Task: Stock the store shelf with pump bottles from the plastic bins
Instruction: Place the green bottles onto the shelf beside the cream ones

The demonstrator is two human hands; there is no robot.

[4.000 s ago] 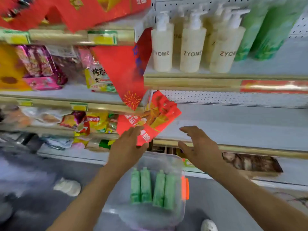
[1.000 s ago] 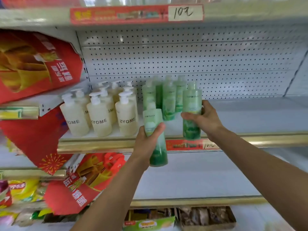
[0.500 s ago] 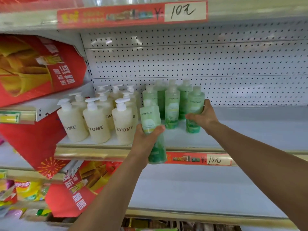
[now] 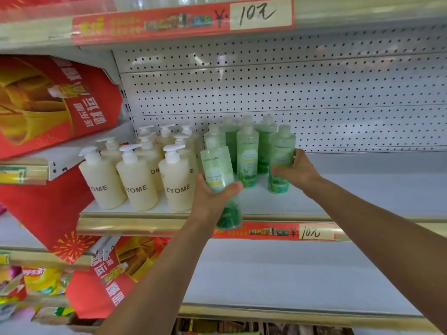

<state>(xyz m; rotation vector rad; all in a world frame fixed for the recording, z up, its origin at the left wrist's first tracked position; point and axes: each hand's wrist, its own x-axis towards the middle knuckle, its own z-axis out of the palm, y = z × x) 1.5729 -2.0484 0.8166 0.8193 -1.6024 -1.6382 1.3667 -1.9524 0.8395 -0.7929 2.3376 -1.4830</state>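
Two green bottles are in the person's hands, one in each. The left hand [image 4: 212, 197] has its grip closed round the left bottle [image 4: 219, 170]: the thumb crosses the front of the label and the other fingers wrap round behind. This bottle is in the air in front of the shelf [image 4: 362, 189]. It leans a little, and its lower end covers part of the gold front edge and the red price strip [image 4: 278, 232].

The right hand [image 4: 297, 172] has its grip round the right bottle [image 4: 281, 151], with the fingers on its right side and the thumb across the front near the bottom. This bottle is upright, with its base down at the shelf surface. I cannot tell if it already rests there with its full weight. It is just beside the group of green bottles [image 4: 247, 155] that stand near the back of the shelf, on their right side.

Left of the green group stand several cream pump bottles [image 4: 137, 187] with white pumps, in rows, the front ones marked ZYOME. Behind everything is a white perforated back panel [image 4: 290, 88]. Red banners [image 4: 48, 105] hang at the left. Under the shelf is a lower shelf [image 4: 266, 269], and bright snack packets [image 4: 36, 281] lie at the bottom left.
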